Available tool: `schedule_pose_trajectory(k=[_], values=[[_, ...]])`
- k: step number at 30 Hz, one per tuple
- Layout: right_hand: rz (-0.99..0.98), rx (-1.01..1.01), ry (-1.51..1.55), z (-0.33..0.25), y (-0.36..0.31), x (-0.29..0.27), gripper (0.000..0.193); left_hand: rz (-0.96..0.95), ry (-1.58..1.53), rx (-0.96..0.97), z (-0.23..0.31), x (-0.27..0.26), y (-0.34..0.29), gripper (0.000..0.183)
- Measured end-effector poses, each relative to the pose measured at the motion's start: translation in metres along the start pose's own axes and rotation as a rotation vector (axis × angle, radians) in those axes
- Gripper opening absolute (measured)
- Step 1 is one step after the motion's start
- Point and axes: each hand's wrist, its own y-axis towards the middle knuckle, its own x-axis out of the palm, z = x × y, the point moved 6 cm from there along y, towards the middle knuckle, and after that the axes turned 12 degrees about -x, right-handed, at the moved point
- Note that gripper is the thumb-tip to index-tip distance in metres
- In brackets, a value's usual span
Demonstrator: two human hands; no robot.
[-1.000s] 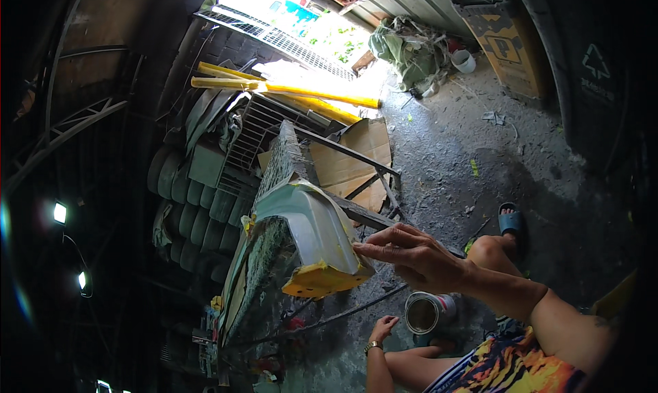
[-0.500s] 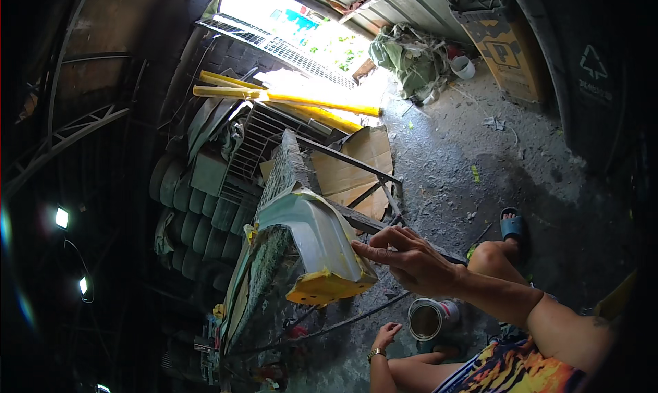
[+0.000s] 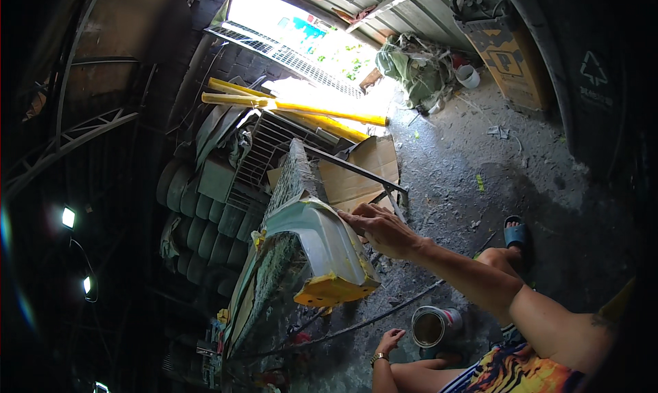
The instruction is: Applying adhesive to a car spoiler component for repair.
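A curved grey-white panel (image 3: pixel 324 237), shaped like a car bumper piece, lies across a rough, worn stand (image 3: pixel 296 170). Its near end is yellow with small dark holes. My right hand (image 3: pixel 384 230) reaches in from the right, index finger stretched to the panel's right edge near its upper part. The other fingers are partly bent, and I see no tool in them. Low in the view, my left hand (image 3: pixel 391 341), with a gold watch on the wrist, hangs loosely with nothing visible in it. Its fingers are slightly curled and apart. The underside of the right hand is hidden.
An uncovered paint can (image 3: pixel 430 326) stands on the floor beside my left hand. Cardboard (image 3: pixel 370 174) and yellow poles (image 3: pixel 295 107) lie beyond the stand. Stacked tyres (image 3: pixel 199 218) are at the left. A dark hose (image 3: pixel 401 315) crosses the floor.
My right hand has slid up along the panel's right edge, toward its far end. My left hand stays low beside the can. The whole view has shifted slightly.
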Motion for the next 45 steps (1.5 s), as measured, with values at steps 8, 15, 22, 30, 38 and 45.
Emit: schedule_pose_trajectory(k=[8,15,22,30,38,45], values=[[0.078,-0.095,0.088,-0.062,-0.037,-0.024,0.066,-0.001,-0.012,-0.039,-0.012,0.000,0.001,0.041],[0.091,0.029,0.412,0.009,0.002,-0.001,0.061,-0.027,-0.061,-0.005,-0.007,-0.002,-0.007,0.043],[0.060,0.000,0.332,0.021,0.027,0.009,0.051,0.003,-0.023,-0.022,0.001,-0.004,-0.010,0.044],[-0.111,0.018,0.331,0.024,0.056,0.022,0.048,0.022,-0.038,-0.050,-0.033,-0.017,0.003,0.041],[-0.070,-0.037,0.216,0.013,0.053,-0.006,0.059,0.024,-0.043,-0.014,-0.017,-0.014,-0.013,0.042],[-0.138,-0.145,0.119,0.004,0.065,0.000,0.053,0.022,-0.059,-0.065,-0.022,-0.018,-0.022,0.040]])
